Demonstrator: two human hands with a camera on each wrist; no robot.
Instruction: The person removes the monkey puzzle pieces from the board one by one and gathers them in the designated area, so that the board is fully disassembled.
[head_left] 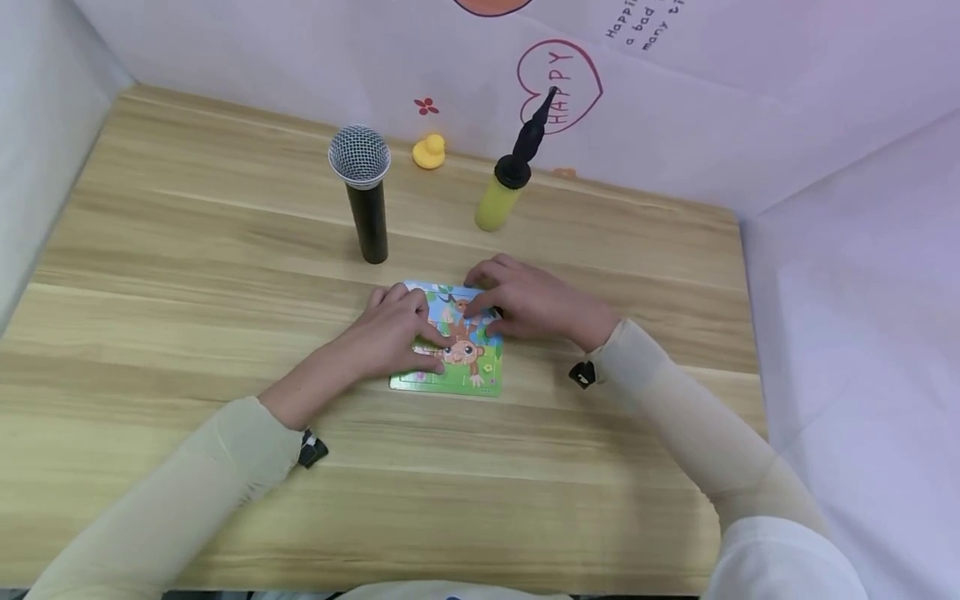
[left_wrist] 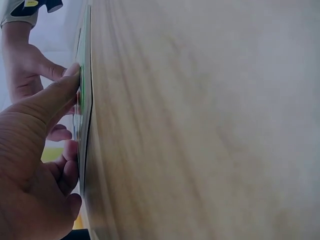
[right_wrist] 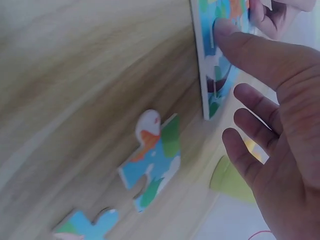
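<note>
A flat jigsaw puzzle (head_left: 468, 371) with a cartoon monkey on green and blue lies on the wooden table. My left hand (head_left: 390, 333) reaches over its left side, thumb and forefinger extended onto the picture. Seen from the left wrist, the left thumb (left_wrist: 65, 90) presses on the board's face. My right hand (head_left: 536, 300) rests over the upper right corner, its fingers bent loosely. In the right wrist view the right thumb (right_wrist: 250, 47) touches the blue part of the puzzle, while the other fingers stand apart from it. Neither hand encloses anything.
Two loose jigsaw pieces, a duck piece (right_wrist: 162, 160) and a blue one (right_wrist: 90, 227), lie near the right hand. Behind the puzzle stand a microphone (head_left: 369, 221) and a yellow-green hand pump (head_left: 498, 200). A yellow rubber duck (head_left: 429, 153) sits by the back wall.
</note>
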